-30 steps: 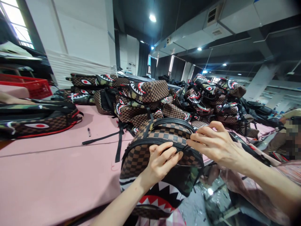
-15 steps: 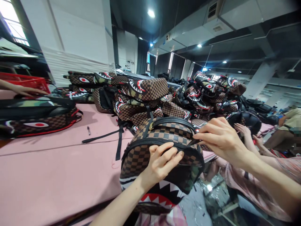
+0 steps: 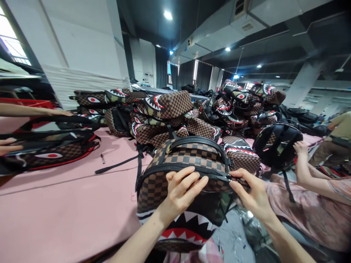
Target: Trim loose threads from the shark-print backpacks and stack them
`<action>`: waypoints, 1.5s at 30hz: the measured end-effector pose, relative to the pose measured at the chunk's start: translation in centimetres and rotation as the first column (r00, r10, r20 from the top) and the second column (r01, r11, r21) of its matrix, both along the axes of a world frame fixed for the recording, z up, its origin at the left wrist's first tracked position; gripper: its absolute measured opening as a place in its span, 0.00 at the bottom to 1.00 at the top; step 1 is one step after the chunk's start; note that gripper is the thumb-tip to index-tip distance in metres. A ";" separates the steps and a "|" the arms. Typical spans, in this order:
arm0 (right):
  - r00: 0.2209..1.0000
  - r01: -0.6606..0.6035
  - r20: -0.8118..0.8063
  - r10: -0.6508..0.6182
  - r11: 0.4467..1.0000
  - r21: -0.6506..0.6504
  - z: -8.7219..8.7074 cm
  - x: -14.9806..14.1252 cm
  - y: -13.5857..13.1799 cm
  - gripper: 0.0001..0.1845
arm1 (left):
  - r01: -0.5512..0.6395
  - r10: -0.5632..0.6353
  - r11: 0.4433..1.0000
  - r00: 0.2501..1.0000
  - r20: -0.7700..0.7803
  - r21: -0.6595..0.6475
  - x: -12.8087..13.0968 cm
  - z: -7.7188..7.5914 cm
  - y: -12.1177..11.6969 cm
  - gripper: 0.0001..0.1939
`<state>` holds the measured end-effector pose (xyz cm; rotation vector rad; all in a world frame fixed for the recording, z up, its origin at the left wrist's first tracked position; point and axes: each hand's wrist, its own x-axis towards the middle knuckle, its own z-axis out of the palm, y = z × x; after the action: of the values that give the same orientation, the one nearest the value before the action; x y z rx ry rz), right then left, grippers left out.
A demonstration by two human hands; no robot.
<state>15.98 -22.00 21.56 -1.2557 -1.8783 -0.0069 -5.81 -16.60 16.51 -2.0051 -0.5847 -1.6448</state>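
A brown checkered backpack (image 3: pixel 189 157) with a shark-mouth print stands at the near edge of the pink table (image 3: pixel 68 212). My left hand (image 3: pixel 182 191) is closed over its top front, fingers curled onto the black zipper band. My right hand (image 3: pixel 251 195) pinches something small at the right end of that zipper, probably the pull, though it is too small to be sure.
A big heap of matching backpacks (image 3: pixel 170 113) fills the table's far side. A flat backpack (image 3: pixel 52 146) lies at left under another person's hands (image 3: pixel 8 146). At right a co-worker's hand (image 3: pixel 301 149) holds a black backpack (image 3: pixel 276 144). A pen (image 3: pixel 102 158) lies on the table.
My right hand dropped from the top of the backpack down to the right end of the zipper. The co-worker's black backpack came into view at right. My left hand stayed put.
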 end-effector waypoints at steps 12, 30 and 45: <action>0.991 -0.125 0.073 0.113 0.977 0.175 0.4 -0.5 1.2 0.05 | -0.017 0.017 1.000 1.000 -0.013 0.006 0.0 0.5 -0.3 0.13; 0.981 -0.187 0.081 0.177 0.971 0.150 1.1 -0.4 1.4 0.06 | -0.008 0.008 1.000 1.000 -0.020 0.012 0.0 0.4 -0.2 0.12; 0.968 -0.233 0.145 0.206 0.949 0.212 1.3 -0.8 2.1 0.08 | -0.016 0.016 1.000 1.000 -0.008 0.020 0.0 0.3 -0.1 0.11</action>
<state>15.19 -19.85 22.89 -0.9032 -2.0487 -0.1782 -5.78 -16.73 16.78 -1.9872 -0.5772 -1.6261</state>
